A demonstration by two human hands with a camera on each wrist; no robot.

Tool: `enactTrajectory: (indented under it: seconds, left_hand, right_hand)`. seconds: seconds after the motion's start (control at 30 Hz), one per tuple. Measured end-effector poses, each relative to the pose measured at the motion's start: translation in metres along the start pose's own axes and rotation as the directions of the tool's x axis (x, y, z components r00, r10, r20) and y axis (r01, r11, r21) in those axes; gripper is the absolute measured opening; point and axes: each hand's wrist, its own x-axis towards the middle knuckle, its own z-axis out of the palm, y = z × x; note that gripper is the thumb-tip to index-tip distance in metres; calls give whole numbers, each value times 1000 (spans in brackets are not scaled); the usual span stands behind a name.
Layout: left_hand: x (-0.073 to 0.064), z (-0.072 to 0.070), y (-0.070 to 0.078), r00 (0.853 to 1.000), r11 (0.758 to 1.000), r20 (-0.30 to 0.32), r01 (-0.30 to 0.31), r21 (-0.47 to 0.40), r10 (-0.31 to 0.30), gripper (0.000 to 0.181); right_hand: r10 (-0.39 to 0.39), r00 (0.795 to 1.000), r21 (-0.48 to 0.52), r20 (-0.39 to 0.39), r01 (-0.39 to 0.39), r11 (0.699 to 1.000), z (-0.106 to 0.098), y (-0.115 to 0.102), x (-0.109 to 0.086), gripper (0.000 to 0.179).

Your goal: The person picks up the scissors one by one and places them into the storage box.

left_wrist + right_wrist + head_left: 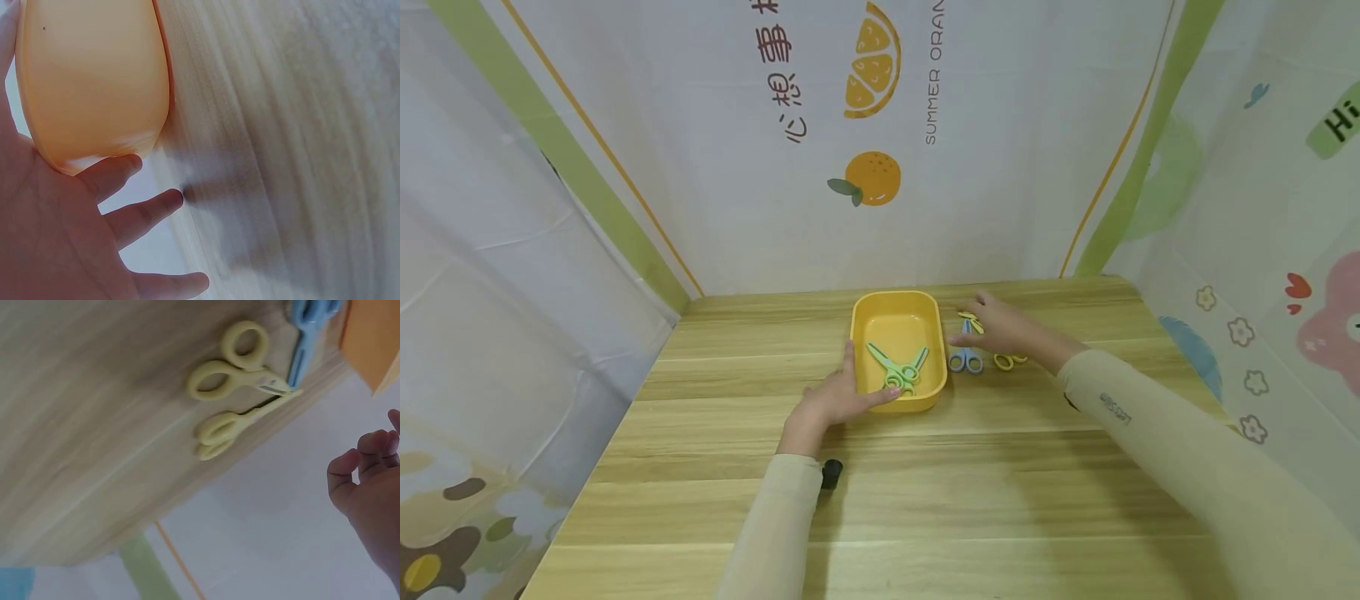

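My left hand (835, 398) rests against the left side and near corner of a yellow plastic box (860, 312), its thumb across the near rim. Straight, spread fingers show below the box wall (94, 81) in the left wrist view. Inside the box, light green scissors (889, 362) overlap at the near end. To the right, my right hand (1000, 325) hovers above the table with slightly bent fingers and nothing between them. Under and beside it lie blue scissors (967, 345) and two yellow pairs; the right wrist view shows one yellow pair (244, 376) spread beside the other yellow scissors (228, 426).
The wood-grain table (925, 508) meets a white printed curtain (985, 217) just behind the box. More printed cloth hangs at both sides. A small black object (831, 473) shows beside my left wrist.
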Motion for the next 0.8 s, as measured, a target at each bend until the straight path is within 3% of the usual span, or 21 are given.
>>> enactTrajectory:
  seconds: [0.47,0.8]
  left_hand:
    - [-2,0,0,1000,1000,10,3,-3,-3,139]
    - [-3,-2,1,1000,1000,18,3,-16,-3,138]
  right_hand:
    - [27,1000,-20,-2,-27,999,13,34,-18,91]
    - [40,999,-88,26,-37,995,34,52,-25,101]
